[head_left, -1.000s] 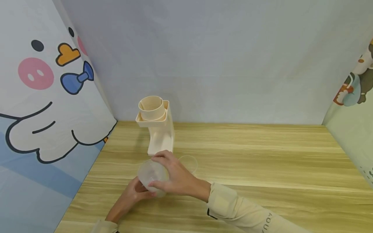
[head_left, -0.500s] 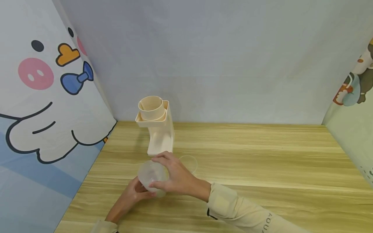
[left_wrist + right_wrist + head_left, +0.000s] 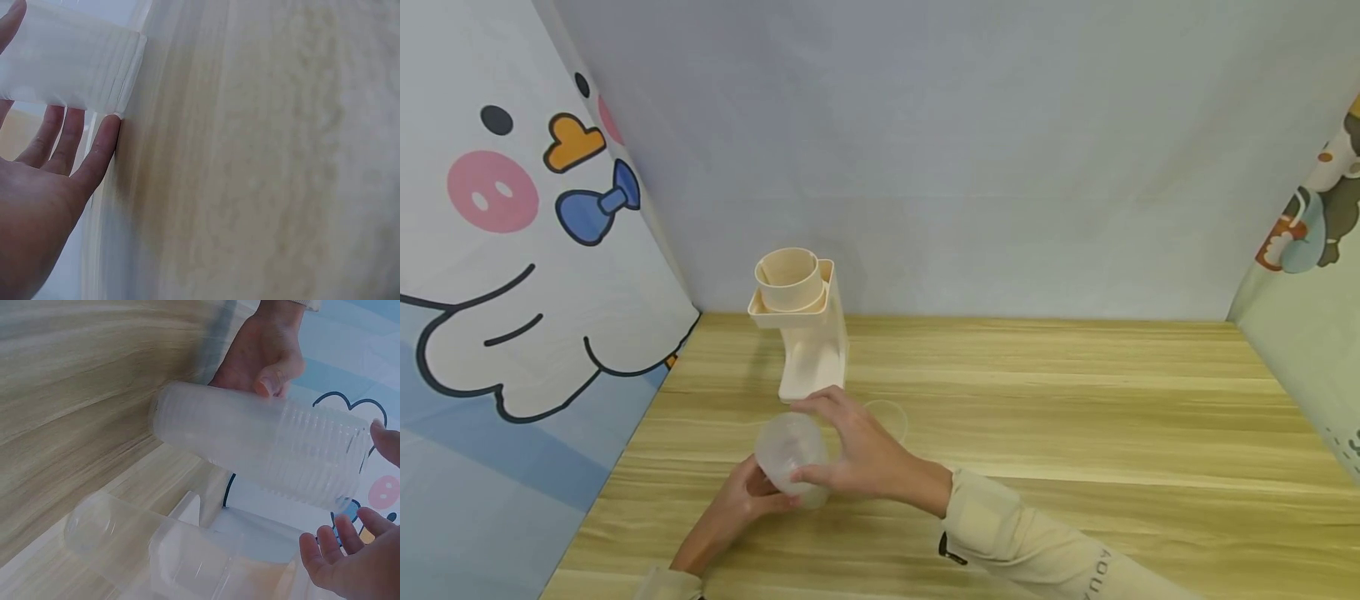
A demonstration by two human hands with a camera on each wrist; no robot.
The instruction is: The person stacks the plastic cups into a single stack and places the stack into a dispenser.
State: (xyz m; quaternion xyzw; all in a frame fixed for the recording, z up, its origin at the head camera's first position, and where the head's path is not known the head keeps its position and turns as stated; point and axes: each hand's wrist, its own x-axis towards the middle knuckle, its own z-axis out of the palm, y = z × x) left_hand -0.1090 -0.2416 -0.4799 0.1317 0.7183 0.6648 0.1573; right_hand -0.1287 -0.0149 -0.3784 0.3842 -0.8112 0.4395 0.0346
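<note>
A stack of clear plastic cups (image 3: 790,450) stands on the table, its ribbed rims upward. My left hand (image 3: 743,500) holds the lower part of it, thumb on one side and fingers on the other; the left wrist view shows these fingers (image 3: 100,150) against the stack's side. Around the top rim, my right hand (image 3: 861,454) has thumb and fingers spread on opposite sides. In the right wrist view a narrow gap seems to separate its fingertips (image 3: 344,528) from the rim, and the thumb lies close to it.
A single clear cup (image 3: 106,531) stands upright behind the right hand, mostly see-through in the head view. Farther back is a cream cup holder (image 3: 812,367) with a round tube on top. Cloth walls surround the wood-grain table (image 3: 1037,400) at the back and sides.
My right hand has shifted slightly to the right, its thumb moving off the near side of the rim. The left hand and the stack stay nearly in place.
</note>
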